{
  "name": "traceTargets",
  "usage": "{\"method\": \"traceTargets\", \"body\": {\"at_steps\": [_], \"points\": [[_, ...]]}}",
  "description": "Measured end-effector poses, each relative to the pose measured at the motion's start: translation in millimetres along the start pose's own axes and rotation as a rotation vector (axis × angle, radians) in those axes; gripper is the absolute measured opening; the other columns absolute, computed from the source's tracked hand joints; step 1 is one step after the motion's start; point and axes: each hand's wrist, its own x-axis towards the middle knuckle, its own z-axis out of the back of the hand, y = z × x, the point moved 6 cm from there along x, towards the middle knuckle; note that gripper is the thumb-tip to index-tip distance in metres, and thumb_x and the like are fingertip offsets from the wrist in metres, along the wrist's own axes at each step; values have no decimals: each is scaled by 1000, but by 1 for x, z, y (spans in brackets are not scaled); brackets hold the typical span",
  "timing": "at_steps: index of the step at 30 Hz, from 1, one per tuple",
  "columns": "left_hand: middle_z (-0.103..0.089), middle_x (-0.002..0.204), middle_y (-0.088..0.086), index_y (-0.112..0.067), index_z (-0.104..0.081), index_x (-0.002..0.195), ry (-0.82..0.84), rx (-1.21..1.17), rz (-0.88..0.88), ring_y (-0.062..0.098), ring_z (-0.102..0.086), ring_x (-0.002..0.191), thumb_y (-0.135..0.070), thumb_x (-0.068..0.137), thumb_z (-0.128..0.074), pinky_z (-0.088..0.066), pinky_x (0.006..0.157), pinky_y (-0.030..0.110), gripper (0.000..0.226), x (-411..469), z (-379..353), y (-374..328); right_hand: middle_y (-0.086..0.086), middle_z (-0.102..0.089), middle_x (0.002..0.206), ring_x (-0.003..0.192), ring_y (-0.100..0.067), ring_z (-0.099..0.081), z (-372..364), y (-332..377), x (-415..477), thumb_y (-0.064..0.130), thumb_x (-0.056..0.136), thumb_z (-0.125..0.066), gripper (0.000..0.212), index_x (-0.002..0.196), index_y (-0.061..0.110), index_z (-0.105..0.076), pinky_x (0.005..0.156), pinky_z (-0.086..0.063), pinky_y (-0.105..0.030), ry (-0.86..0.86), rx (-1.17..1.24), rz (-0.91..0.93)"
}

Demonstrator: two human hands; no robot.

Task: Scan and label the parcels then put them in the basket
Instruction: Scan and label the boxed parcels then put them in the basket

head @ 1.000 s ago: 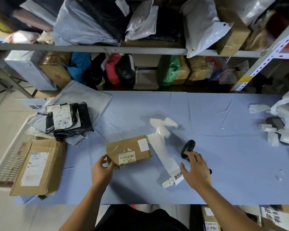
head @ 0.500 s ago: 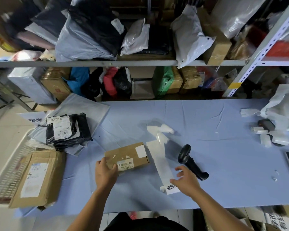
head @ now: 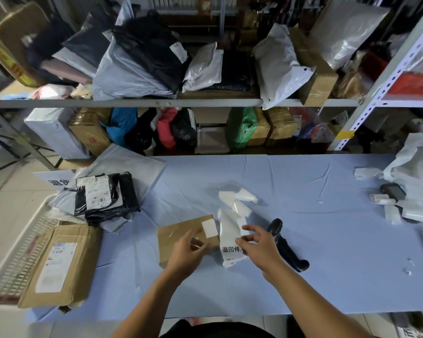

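Near the front edge of the blue table [head: 327, 276], the left hand [head: 185, 256] lay on a small cardboard box [head: 174, 236], fingers bent; any grip was unclear. The right hand [head: 260, 251] pinched a white label strip [head: 228, 228] just beside the box. A black scanner [head: 287, 247] lay just right of that hand. At the left edge, a large cardboard parcel [head: 59, 264] overlapped a white basket [head: 15, 259].

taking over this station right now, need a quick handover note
Left hand: over the small brown cardboard box; grip unclear.
Right hand: pinches the white label strip beside the box.
Black handheld scanner lies on the blue tablecloth, right of that hand.
Done: large flat cardboard box lies on the white slatted basket.
Left: label the small box, basket it; black bagged parcel waits far left.
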Motion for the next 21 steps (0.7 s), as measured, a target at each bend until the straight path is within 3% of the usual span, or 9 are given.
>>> {"method": "traceTargets", "body": {"at_steps": [2,4,7,10,12,17,19,21], "points": [[-72,82,-7,-32,-46,134,153,-70,-53,-2,-64,70,-23,86,-76,-46,58,13,58,-8,-17,-20,-4,-72,96,88,-19,-72,-9,16,-2,12,85,-76,34,113,24,-61,73,-60,-29,-21,49,52],[-75,90,-11,-33,-42,139,224,-151,-93,0,-69,83,-19,83,-79,-53,71,18,68,-11,-28,-30,-3,-72,94,87,-18,-72,-13,26,-5,12,83,-77,33,110,23,-63,67,-58,-24,-70,90,87],[-76,96,-4,-31,-47,138,139,-254,-125,11,-73,90,-4,85,-74,-58,75,27,65,-10,-26,-38,-2,-72,92,83,-16,-73,-15,34,-9,15,83,-79,31,108,23,-62,63,-55,-20,-121,159,91],[-76,97,3,-39,-44,133,76,-383,-106,19,-73,92,6,88,-66,-59,77,36,68,-6,-21,-38,0,-76,89,83,-12,-74,-18,35,-13,21,85,-78,35,113,24,-58,79,-58,-29,-71,185,99],[-76,98,5,-42,-43,132,58,-435,-98,22,-73,91,6,89,-65,-60,76,38,68,-5,-20,-39,3,-77,89,88,-9,-72,-20,34,-17,24,86,-76,37,117,31,-55,83,-55,-28,-4,134,111],[-74,84,-3,-29,-60,104,-37,-348,-118,27,-71,77,0,91,-64,-57,61,51,32,-7,-17,-50,-1,-76,94,89,-12,-73,-21,32,-24,7,91,-67,42,121,33,-54,70,-55,-21,47,149,158],[-67,81,-11,-33,-68,92,-80,-164,-208,17,-66,73,-7,88,-71,-58,63,43,26,-4,-16,-53,-1,-76,93,88,-11,-73,-17,34,-23,7,92,-67,39,120,31,-55,72,-54,-20,16,139,192],[-56,95,-15,-41,-71,90,-107,10,-326,4,-60,85,-15,81,-79,-48,72,17,29,-3,-15,-56,0,-75,93,89,-12,-72,-14,36,-21,10,92,-67,38,121,31,-56,81,-54,-25,-6,113,223]]}}
